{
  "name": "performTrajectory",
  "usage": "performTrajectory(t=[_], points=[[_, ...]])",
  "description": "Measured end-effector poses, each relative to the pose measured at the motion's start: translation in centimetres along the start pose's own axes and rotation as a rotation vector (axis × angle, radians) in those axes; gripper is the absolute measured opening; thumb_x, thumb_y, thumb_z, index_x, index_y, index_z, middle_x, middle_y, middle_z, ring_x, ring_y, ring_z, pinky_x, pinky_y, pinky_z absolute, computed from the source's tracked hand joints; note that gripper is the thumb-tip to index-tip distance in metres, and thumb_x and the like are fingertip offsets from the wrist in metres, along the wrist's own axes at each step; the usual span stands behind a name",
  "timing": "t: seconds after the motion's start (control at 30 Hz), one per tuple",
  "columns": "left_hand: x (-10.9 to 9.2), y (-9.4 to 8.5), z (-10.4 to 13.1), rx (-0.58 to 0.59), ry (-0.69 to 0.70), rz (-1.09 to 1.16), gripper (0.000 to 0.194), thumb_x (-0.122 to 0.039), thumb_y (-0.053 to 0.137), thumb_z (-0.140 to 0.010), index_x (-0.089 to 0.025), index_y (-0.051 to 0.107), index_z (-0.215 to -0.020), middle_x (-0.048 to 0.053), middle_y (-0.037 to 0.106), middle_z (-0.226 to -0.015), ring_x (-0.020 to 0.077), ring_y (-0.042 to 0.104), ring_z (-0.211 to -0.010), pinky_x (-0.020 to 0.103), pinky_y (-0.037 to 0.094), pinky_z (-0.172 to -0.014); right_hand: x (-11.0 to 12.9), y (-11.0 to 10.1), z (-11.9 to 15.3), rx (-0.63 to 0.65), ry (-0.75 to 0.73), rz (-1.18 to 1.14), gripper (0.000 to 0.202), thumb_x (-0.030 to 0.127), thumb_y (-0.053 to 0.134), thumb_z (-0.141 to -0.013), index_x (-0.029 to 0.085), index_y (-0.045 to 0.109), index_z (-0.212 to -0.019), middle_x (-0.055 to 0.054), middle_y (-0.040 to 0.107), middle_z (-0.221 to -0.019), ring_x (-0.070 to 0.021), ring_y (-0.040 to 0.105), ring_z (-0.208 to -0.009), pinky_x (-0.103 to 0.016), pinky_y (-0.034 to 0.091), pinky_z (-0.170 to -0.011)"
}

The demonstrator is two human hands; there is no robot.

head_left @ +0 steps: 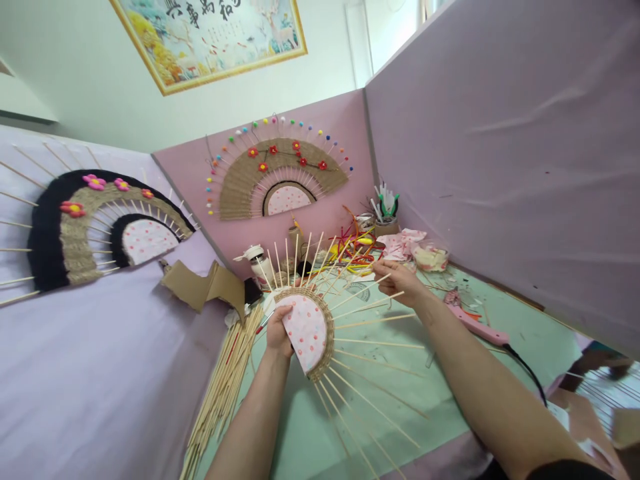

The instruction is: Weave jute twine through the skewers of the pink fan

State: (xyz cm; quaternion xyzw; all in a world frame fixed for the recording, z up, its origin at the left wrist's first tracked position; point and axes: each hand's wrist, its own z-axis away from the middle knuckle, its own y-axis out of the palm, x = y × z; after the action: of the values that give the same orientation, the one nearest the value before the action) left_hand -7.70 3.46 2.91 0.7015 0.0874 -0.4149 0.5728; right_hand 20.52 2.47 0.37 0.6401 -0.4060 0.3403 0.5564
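A half-round fan piece [306, 330] with a white, pink-dotted face and a woven rope border is held up over the table. Thin wooden sticks fan out from its curved edge. My left hand [280, 332] grips it at the straight side, thumb on the dotted face and fingers behind. Off to the right, my right hand [397, 280] is closed in a pinch near the tips of the upper right sticks. What lies between its fingertips is too small to make out.
Loose sticks [220, 393] lie along the table's left side, near bent cardboard [193, 285]. A pink glue gun [477, 327] with a black cord is at the right. Coloured pipe cleaners [357, 250], a white bottle [260, 263] and a tool jar [387, 225] stand or lie at the back.
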Motion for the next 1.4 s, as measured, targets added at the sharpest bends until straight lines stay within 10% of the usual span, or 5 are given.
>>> performTrajectory(t=[0.33, 0.77, 1.4], points=[[-0.6, -0.2, -0.2, -0.176, 0.167, 0.024, 0.056, -0.013, 0.047, -0.066, -0.010, 0.051, -0.122, 0.009, 0.070, -0.083, 0.0220, 0.066, -0.074, 0.038, 0.046, -0.083, -0.6, 1.9, 1.3, 0.271, 0.212, 0.571, 0.026, 0.040, 0.065, -0.066, 0.016, 0.055, -0.067, 0.007, 0.035, -0.050, -0.0040, 0.024, -0.043, -0.020, 0.015, -0.040], [-1.1, -0.3, 0.0, 0.011, 0.191, 0.081, 0.063, -0.016, 0.048, -0.063, -0.016, 0.047, -0.126, 0.010, 0.063, -0.112, 0.0279, 0.057, -0.105, 0.045, 0.040, -0.093, 0.3, 3.1, 2.6, 0.663, 0.240, 0.657, 0.034, 0.050, 0.060, -0.070, 0.016, 0.059, -0.069, 0.005, 0.037, -0.054, -0.0059, 0.031, -0.047, -0.020, 0.024, -0.045], [-1.6, -2.4, -0.3, -0.144, -0.003, 0.007, 0.037, -0.010, 0.048, -0.058, -0.007, 0.065, -0.091, 0.012, 0.070, -0.082, 0.0281, 0.064, -0.090, 0.041, 0.045, -0.088, -0.5, 1.1, 0.1, 0.094, 0.206, 0.047, 0.034, 0.041, 0.070, -0.064, 0.018, 0.045, -0.067, 0.010, 0.025, -0.050, -0.0025, 0.016, -0.041, -0.017, 0.010, -0.038]])
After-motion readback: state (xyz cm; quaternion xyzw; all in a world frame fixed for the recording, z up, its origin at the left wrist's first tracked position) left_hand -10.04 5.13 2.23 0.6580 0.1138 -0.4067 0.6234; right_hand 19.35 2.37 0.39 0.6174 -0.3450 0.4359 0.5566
